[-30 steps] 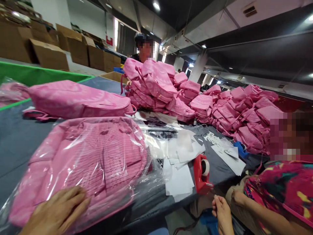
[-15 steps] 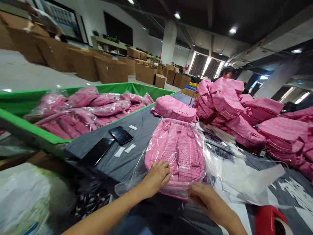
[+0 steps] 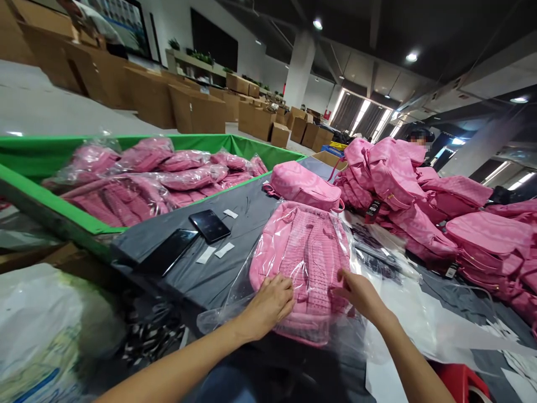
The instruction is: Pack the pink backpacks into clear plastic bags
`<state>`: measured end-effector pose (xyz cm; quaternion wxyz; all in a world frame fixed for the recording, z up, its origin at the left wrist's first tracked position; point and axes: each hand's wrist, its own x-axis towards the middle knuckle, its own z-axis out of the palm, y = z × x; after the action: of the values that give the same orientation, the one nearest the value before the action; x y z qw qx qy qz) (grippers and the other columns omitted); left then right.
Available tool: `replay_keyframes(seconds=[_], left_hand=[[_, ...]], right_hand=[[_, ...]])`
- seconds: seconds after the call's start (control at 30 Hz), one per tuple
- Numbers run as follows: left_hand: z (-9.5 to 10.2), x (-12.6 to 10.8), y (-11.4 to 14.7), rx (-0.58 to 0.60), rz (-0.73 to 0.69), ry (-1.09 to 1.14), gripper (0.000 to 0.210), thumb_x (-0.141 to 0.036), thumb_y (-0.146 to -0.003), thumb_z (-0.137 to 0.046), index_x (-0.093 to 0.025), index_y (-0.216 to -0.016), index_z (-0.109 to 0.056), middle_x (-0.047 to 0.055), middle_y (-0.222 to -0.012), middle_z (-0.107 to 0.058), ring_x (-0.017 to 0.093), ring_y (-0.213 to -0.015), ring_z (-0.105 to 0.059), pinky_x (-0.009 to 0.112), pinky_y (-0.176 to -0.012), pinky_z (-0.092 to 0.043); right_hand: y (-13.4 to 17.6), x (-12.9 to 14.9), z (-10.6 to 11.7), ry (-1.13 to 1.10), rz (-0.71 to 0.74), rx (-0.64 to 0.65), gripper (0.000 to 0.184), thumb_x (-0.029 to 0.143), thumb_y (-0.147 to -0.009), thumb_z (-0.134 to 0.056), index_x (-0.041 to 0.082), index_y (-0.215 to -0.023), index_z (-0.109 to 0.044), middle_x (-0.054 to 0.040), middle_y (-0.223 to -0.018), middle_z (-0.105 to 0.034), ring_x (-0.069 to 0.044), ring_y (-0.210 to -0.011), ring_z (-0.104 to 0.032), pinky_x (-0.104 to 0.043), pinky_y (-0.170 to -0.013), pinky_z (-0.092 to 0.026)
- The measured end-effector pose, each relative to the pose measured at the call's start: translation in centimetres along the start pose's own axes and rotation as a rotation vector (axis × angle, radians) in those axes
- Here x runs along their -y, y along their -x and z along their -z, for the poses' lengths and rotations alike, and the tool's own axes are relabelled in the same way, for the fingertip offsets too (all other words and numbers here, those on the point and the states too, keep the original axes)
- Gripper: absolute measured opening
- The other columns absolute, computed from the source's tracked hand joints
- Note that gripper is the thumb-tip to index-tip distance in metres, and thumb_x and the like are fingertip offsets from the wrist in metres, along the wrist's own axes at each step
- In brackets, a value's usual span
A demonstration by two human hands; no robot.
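Observation:
A pink backpack (image 3: 321, 268) lies straps up inside a clear plastic bag (image 3: 235, 302) on the grey-covered table, right in front of me. My left hand (image 3: 272, 299) rests on its lower left side, fingers curled together on the plastic. At the right edge of the backpack, my right hand (image 3: 356, 294) touches or hovers just over the plastic, with its fingers apart. Just beyond the bagged one sits an unwrapped pink backpack (image 3: 306, 184).
On the left stands a green-sided bin (image 3: 62, 210) of bagged pink backpacks. Two dark tablet-like devices (image 3: 210, 225) and white slips (image 3: 225, 250) lie nearby. Pink backpacks (image 3: 394, 173) are heaped at right, beyond plastic sheets and a red tape dispenser (image 3: 459, 380). Cartons (image 3: 197, 109) and people are farther back.
My right hand has moved up from the bag's lower right corner to its right side. My left hand has stayed on the plastic. The view has shifted slightly.

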<state>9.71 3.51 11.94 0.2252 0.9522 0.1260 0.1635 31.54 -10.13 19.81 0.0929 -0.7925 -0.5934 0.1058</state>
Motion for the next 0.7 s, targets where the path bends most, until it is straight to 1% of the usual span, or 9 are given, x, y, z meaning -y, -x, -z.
replay_keyframes(seconds=[0.07,0.17,0.23,0.3,0.4,0.47,0.53,0.6,0.7], left_hand=[[0.1,-0.1,-0.1,0.022,0.007,0.0,0.022,-0.019,-0.103,-0.053,-0.016,-0.084,-0.063,0.003,-0.096,-0.062,0.022,-0.093,-0.051,0.038,-0.083,-0.033],[0.4,-0.3,-0.1,0.034,0.022,0.003,0.022,-0.019,-0.103,-0.053,-0.016,-0.084,-0.064,0.003,-0.096,-0.062,0.022,-0.093,-0.052,0.038,-0.084,-0.035],[0.8,-0.3,0.3,0.025,-0.003,0.012,0.022,-0.023,-0.104,-0.053,-0.017,-0.086,-0.064,0.003,-0.099,-0.063,0.021,-0.097,-0.054,0.038,-0.087,-0.037],[1.3,0.0,1.2,-0.001,-0.055,-0.009,0.016,-0.032,-0.1,-0.062,-0.018,-0.094,-0.065,0.005,-0.112,-0.064,0.024,-0.11,-0.054,0.041,-0.097,-0.037],[2.4,1.4,3.2,-0.079,-0.092,-0.122,0.031,-0.037,-0.087,-0.08,-0.018,-0.104,-0.063,0.009,-0.134,-0.06,0.031,-0.134,-0.044,0.053,-0.116,-0.02],[3.2,2.8,4.4,-0.108,-0.037,-0.155,0.021,-0.029,-0.088,-0.079,-0.019,-0.098,-0.063,0.008,-0.134,-0.061,0.031,-0.137,-0.042,0.057,-0.118,-0.012],[4.0,4.2,4.9,-0.092,0.057,-0.09,0.01,-0.025,-0.094,-0.072,-0.019,-0.089,-0.065,0.005,-0.128,-0.064,0.028,-0.132,-0.047,0.054,-0.116,-0.018],[4.5,5.2,4.6,-0.06,0.136,0.012,0.011,-0.026,-0.096,-0.069,-0.02,-0.086,-0.067,0.003,-0.125,-0.065,0.026,-0.129,-0.05,0.051,-0.111,-0.025],[4.5,5.9,3.6,-0.036,0.197,0.108,0.012,-0.024,-0.095,-0.069,-0.02,-0.083,-0.068,0.004,-0.122,-0.066,0.026,-0.124,-0.052,0.048,-0.107,-0.03]], right_hand=[[0.9,0.7,-0.8,-0.064,-0.024,-0.027,0.013,0.02,-0.088,-0.07,0.021,-0.085,-0.057,0.0058,-0.069,-0.057,-0.011,-0.061,-0.048,-0.022,-0.059,-0.028],[1.5,2.5,-2.9,-0.075,0.02,0.076,0.02,0.02,-0.079,-0.082,0.02,-0.083,-0.063,0.0027,-0.08,-0.065,-0.012,-0.071,-0.054,-0.024,-0.063,-0.028],[1.3,3.3,-4.0,-0.053,-0.014,0.103,0.025,0.022,-0.073,-0.088,0.02,-0.082,-0.065,0.0038,-0.078,-0.066,-0.013,-0.071,-0.055,-0.024,-0.063,-0.026],[0.9,3.3,-4.5,-0.066,-0.037,0.116,0.027,0.023,-0.071,-0.09,0.021,-0.08,-0.065,0.0056,-0.074,-0.065,-0.012,-0.069,-0.054,-0.025,-0.062,-0.025],[0.5,2.6,-4.2,-0.075,-0.008,0.14,0.033,0.023,-0.065,-0.093,0.02,-0.079,-0.063,0.0066,-0.075,-0.066,-0.012,-0.069,-0.054,-0.025,-0.062,-0.024],[0.2,2.4,-3.9,-0.058,0.007,0.142,0.035,0.023,-0.064,-0.094,0.02,-0.078,-0.062,0.006,-0.076,-0.067,-0.012,-0.07,-0.055,-0.025,-0.062,-0.024],[-0.3,2.6,-3.8,-0.043,0.01,0.132,0.032,0.023,-0.067,-0.091,0.02,-0.077,-0.061,0.0057,-0.075,-0.066,-0.012,-0.069,-0.055,-0.025,-0.062,-0.024],[-0.5,2.9,-4.0,-0.036,0.009,0.1,0.031,0.022,-0.068,-0.09,0.02,-0.074,-0.06,0.0056,-0.072,-0.065,-0.012,-0.067,-0.054,-0.025,-0.061,-0.025],[1.4,1.9,-5.2,-0.106,0.08,-0.064,0.026,0.026,-0.068,-0.087,0.022,-0.074,-0.062,0.0032,-0.072,-0.064,-0.014,-0.065,-0.055,-0.025,-0.061,-0.033]])
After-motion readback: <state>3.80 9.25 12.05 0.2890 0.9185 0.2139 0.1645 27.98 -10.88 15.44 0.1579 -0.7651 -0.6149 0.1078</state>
